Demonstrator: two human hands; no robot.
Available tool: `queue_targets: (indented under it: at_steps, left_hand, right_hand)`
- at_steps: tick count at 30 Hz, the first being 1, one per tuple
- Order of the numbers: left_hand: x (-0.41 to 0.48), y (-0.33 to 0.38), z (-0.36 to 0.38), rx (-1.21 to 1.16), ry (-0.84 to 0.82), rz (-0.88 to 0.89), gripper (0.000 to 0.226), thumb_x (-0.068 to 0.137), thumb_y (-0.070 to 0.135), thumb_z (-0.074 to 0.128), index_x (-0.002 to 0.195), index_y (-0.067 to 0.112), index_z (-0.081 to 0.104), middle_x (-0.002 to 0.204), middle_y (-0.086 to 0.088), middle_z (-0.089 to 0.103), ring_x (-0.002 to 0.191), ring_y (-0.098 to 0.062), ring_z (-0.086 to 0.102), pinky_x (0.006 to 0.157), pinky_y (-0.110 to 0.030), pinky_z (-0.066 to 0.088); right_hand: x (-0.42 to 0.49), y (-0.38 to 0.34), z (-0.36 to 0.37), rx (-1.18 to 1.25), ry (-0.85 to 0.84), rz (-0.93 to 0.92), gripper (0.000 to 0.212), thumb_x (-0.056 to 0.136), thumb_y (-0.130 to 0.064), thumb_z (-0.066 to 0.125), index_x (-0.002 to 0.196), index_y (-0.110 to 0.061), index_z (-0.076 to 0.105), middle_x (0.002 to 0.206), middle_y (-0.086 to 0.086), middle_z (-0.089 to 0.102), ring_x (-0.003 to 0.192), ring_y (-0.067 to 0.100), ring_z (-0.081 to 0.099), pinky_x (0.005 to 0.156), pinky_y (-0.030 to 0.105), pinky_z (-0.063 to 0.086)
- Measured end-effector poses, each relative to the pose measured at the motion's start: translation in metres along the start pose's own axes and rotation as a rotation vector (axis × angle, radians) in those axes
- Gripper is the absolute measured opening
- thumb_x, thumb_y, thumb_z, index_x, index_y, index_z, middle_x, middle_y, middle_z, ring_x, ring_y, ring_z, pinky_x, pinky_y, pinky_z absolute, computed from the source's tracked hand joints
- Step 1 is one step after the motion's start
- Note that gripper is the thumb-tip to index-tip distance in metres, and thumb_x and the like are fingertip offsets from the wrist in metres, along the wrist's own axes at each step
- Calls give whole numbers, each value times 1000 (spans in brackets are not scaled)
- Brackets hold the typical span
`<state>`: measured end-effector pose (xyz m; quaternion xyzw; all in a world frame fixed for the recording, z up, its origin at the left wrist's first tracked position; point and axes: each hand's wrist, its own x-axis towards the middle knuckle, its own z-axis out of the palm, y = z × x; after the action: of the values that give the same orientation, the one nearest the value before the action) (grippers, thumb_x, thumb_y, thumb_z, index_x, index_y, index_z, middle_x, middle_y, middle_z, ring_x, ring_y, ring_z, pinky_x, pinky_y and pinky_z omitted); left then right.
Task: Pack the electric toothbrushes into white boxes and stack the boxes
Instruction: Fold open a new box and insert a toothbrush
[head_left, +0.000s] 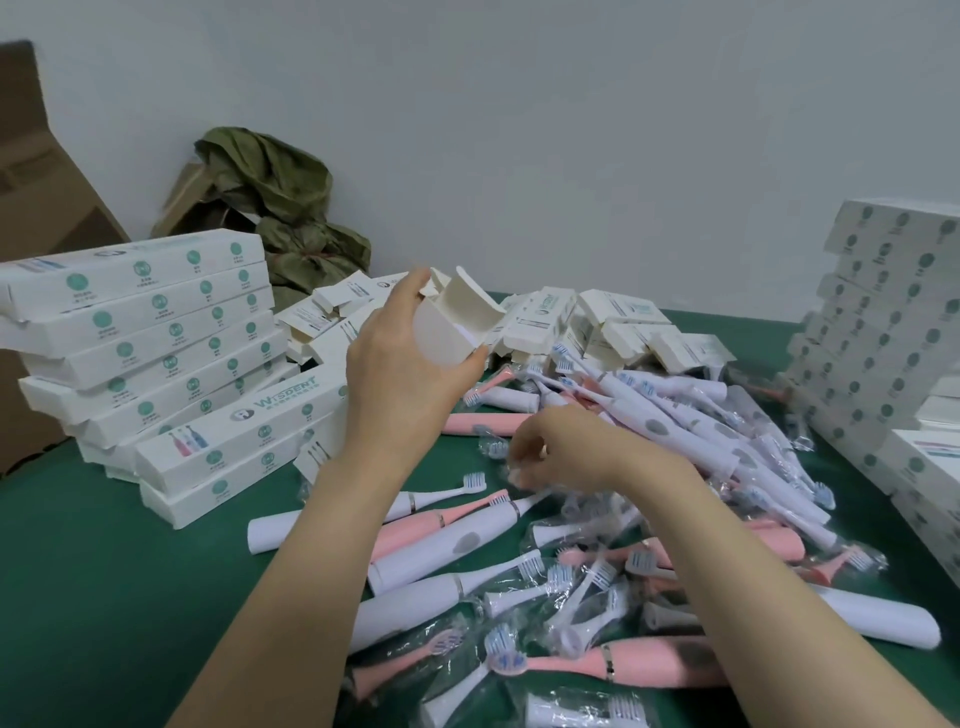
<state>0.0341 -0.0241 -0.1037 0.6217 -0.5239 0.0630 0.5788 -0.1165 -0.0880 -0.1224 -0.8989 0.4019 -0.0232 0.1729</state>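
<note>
I'm gripping the open-flapped white cardboard box in my left hand above the pink-and-white plastic toothbrush pile. My right hand is curling there, though I cannot tell its hold. I'm aiming to go in handle-first, with the flaps clear.

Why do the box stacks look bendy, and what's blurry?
Head view: the wide lens bends the edges, so the left stack and right stack seem to lean; the right hand is blurry, the left hand and its box sharper; the light is soft, shadows faint.
</note>
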Motion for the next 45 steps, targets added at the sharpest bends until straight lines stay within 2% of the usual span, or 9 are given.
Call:
queue_targets:
  at_steps: [5,8,11,18,28,32,35,39,45]
  left_hand:
    - [-2,2,2,1,-52,13,74,66,33,79,132,20,51,119,-2,62,109,-22,54,88,-19,32]
    - [-3,6,4,-2,-77,6,75,64,29,80,132,22,50,115,-1,63,105,-22,54,92,-35,42]
    - [-8,9,6,-13,-77,14,74,63,24,82,131,21,52,109,-1,64,101,-24,55,90,-37,43]
    - [-12,13,12,-30,-110,49,74,66,26,83,132,17,52,116,-4,64,109,-24,56,93,-29,39]
    - [-15,12,14,-26,-204,144,77,62,20,85,132,17,52,114,-1,64,105,-17,56,89,-18,36]
    - [-17,11,14,3,-224,180,78,63,21,85,133,14,52,118,-3,63,107,-15,52,85,2,24]
    - [-16,10,13,38,-201,167,78,64,24,84,134,16,51,116,-4,63,105,-21,54,81,-9,29]
    - [-12,6,12,14,-176,132,80,61,25,84,134,19,51,119,-1,63,108,-17,54,84,-13,31]
    - [-11,1,17,15,-170,64,80,65,28,82,137,24,48,125,0,60,116,-18,51,88,-17,31]
  right_hand:
    - [-38,-2,-53,694,195,-160,20,80,-36,68,93,-21,74,82,12,66,61,0,51,67,18,40]
    - [-49,-20,-68,1306,189,-329,16,78,-23,62,86,-12,71,61,-5,63,57,4,55,56,16,48]
    - [-38,-45,-59,1535,328,-310,18,88,-7,54,72,-7,63,57,-7,61,58,7,57,53,18,51]
    - [-14,-41,-35,1277,902,-56,9,95,-18,55,87,-17,53,67,-2,60,61,13,59,62,26,50]
    - [-8,-40,-24,898,1162,-106,17,92,-20,58,83,-32,50,72,-2,61,71,23,63,68,36,51]
    - [-10,-34,-25,995,1157,-59,17,90,-20,62,81,-29,52,70,3,63,67,23,64,75,45,54]
    - [-11,-34,-25,865,1108,-140,20,88,-21,65,79,-35,54,72,2,63,68,23,61,69,44,52]
    - [-6,-42,-19,714,1038,-156,16,86,-24,68,83,-30,54,63,-10,58,60,7,55,59,21,43]
    - [-6,-47,-14,764,925,-185,7,89,-30,61,85,-25,65,75,-12,62,74,2,57,70,22,45]
